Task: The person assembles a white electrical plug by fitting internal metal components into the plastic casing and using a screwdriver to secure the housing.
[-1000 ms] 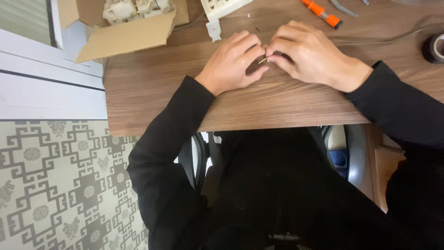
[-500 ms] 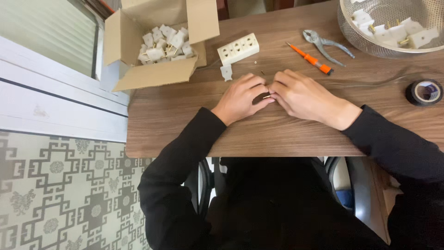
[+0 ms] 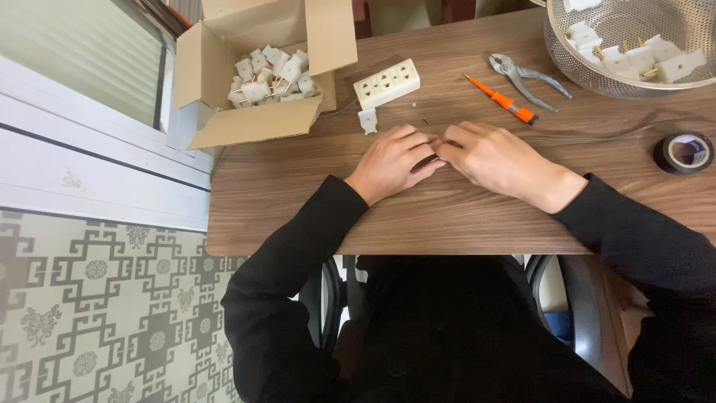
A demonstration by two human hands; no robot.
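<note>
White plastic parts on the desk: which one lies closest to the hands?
The small white piece lying alone just beyond the left hand. The white socket strip lies farther back; the rest sit in the cardboard box and metal colander.

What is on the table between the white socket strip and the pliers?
An orange screwdriver lies between the white socket strip and the pliers, seen in the head view.

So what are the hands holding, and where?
Both hands, left hand and right hand, pinch a thin dark thing between their fingertips; what it is cannot be told.
</note>
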